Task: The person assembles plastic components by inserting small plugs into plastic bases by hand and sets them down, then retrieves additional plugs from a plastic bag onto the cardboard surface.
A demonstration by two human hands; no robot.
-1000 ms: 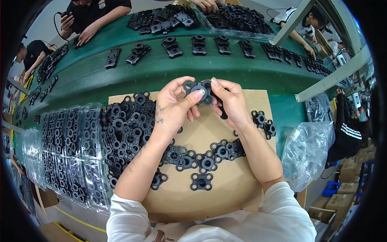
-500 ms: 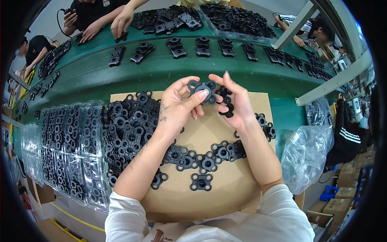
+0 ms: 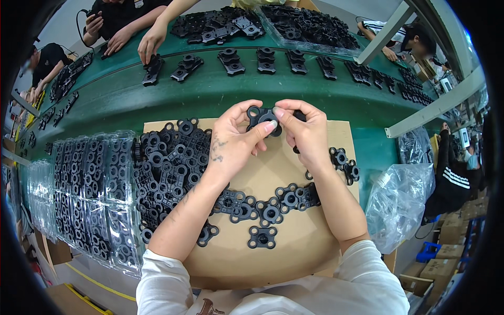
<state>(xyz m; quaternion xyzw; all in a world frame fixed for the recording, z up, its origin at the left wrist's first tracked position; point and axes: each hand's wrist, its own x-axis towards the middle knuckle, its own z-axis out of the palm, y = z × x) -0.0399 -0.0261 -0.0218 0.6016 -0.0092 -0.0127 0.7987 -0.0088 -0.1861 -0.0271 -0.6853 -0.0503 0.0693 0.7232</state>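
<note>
Both my hands hold one black plastic part (image 3: 261, 117) with round lugs, up over the far edge of a brown cardboard sheet (image 3: 294, 252). My left hand (image 3: 233, 142) pinches it from the left, thumb across its face. My right hand (image 3: 304, 131) grips its right side, index finger on top. A heap of the same black parts (image 3: 170, 168) lies on the cardboard just left of my left forearm. A row of loose parts (image 3: 268, 207) lies between my forearms, and a single part (image 3: 262, 237) sits nearer to me.
A green conveyor belt (image 3: 210, 97) runs beyond the cardboard with black parts (image 3: 231, 59) spaced along it. Other people's hands (image 3: 149, 43) reach onto it from the far side. Clear trays of parts (image 3: 84, 194) lie at left. A clear plastic bag (image 3: 399, 205) sits at right.
My hands have stayed over the cardboard's far edge and turned the part between the fingers. A person's hand across the belt has come down onto a part there.
</note>
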